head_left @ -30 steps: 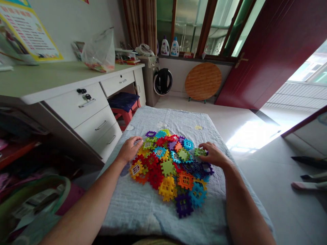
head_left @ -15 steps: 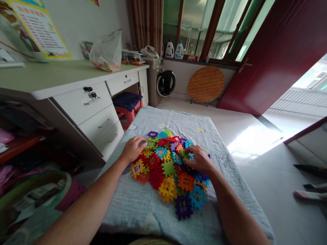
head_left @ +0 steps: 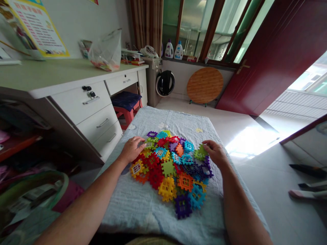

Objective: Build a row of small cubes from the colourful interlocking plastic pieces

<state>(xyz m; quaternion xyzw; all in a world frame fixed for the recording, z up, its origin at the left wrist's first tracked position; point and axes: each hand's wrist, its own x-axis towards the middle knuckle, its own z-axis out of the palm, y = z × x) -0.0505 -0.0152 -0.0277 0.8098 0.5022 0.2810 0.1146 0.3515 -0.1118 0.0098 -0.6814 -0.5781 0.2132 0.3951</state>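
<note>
A heap of colourful interlocking plastic building blocks lies on the cloth, among them a yellow block point(head_left: 167, 189), an orange block point(head_left: 185, 182) and a dark purple block point(head_left: 183, 206). At the heap's right side, my right hand point(head_left: 216, 152) pinches the edge of a green block point(head_left: 200, 152) between thumb and fingers. On the left, my left hand point(head_left: 132, 149) rests at the heap's edge with thumb and fingers apart. Its fingertips are beside a green window block point(head_left: 149, 145), and I see nothing held in it. A yellow block with a white window point(head_left: 137, 168) lies just below that hand.
The blocks lie on a table covered with a pale blue cloth point(head_left: 178, 117). A white desk point(head_left: 93, 105) with drawers stands to the left, with a red stool point(head_left: 127, 103) beside it. Beyond are a washing machine point(head_left: 153, 81), a round wooden board point(head_left: 205, 85) and a red door point(head_left: 255, 61).
My right hand has moved right, from over the heap to its right edge, taking the green block along. Blue and purple blocks it covered now show. My left hand stays put.
</note>
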